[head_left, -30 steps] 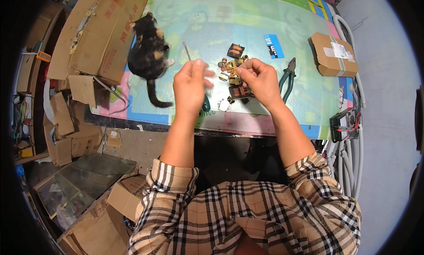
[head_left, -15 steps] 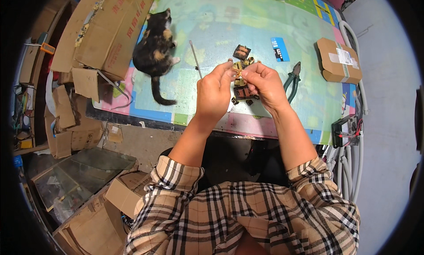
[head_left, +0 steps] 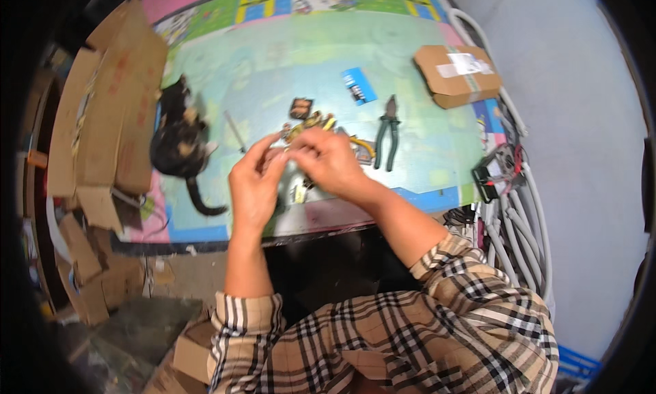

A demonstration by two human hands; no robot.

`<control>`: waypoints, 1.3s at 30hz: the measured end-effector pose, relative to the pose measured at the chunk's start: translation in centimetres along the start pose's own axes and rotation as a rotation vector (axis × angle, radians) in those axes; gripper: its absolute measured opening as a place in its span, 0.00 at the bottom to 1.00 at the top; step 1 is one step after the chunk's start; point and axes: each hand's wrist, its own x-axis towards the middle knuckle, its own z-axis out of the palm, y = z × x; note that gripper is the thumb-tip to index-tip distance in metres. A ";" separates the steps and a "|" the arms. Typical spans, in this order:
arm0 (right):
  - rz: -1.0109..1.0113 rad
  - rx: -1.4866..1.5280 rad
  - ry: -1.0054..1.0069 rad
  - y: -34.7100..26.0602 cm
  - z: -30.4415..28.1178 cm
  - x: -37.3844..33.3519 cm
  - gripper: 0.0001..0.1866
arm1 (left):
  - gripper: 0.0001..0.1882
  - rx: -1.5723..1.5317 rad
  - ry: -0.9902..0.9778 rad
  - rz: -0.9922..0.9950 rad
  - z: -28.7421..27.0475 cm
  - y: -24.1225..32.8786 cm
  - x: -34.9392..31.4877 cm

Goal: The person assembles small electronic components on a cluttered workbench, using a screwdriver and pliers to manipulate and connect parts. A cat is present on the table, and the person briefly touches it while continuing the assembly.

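Note:
My left hand (head_left: 254, 184) and my right hand (head_left: 329, 163) meet over the table, fingertips pinched together. Whatever sits between them is small, blurred and mostly covered by the fingers. Just beyond the fingertips lies a cluster of small brass-coloured parts (head_left: 311, 125), partly hidden by my right hand. A dark square piece with copper-coloured windings (head_left: 301, 108) rests behind that cluster. To the right of my right hand is a tool with a yellow handle (head_left: 364, 145), partly covered. Pliers with dark green handles (head_left: 387, 136) lie farther right. Left of the parts is a thin metal rod (head_left: 234, 130).
A cat (head_left: 181, 141) sits at the table's left, beside a large cardboard box (head_left: 116, 114). A blue card (head_left: 359, 86) lies behind the pliers. At the right are a small carton (head_left: 458, 75), a meter with red leads (head_left: 495, 172) and grey tubes (head_left: 526, 244).
The view has swung, so the table contents appear farther left. My joined hands have come off the cluster toward its near left side, leaving more parts and the yellow-handled tool visible.

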 end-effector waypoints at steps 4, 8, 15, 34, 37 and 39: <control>0.291 0.208 -0.165 -0.8 -1.0 0.3 0.09 | 0.11 0.234 -0.033 -0.061 0.2 1.3 -0.4; 0.335 0.322 -0.200 -0.1 -1.5 0.5 0.07 | 0.08 0.216 -0.050 -0.043 0.1 1.1 -0.5; -0.314 -0.141 -0.010 -0.6 -0.2 -0.1 0.08 | 0.10 -0.076 -0.039 -0.239 -0.8 0.9 -0.2; 0.325 0.486 0.204 3.9 -12.1 3.9 0.13 | 0.11 0.089 -0.065 -0.209 -0.3 0.9 0.2; 0.606 0.597 0.727 12.6 -21.1 4.1 0.12 | 0.11 0.071 -0.068 -0.163 0.4 0.7 0.5; 0.754 0.743 0.974 15.2 -23.0 3.6 0.14 | 0.11 0.081 -0.070 -0.184 0.6 0.8 0.2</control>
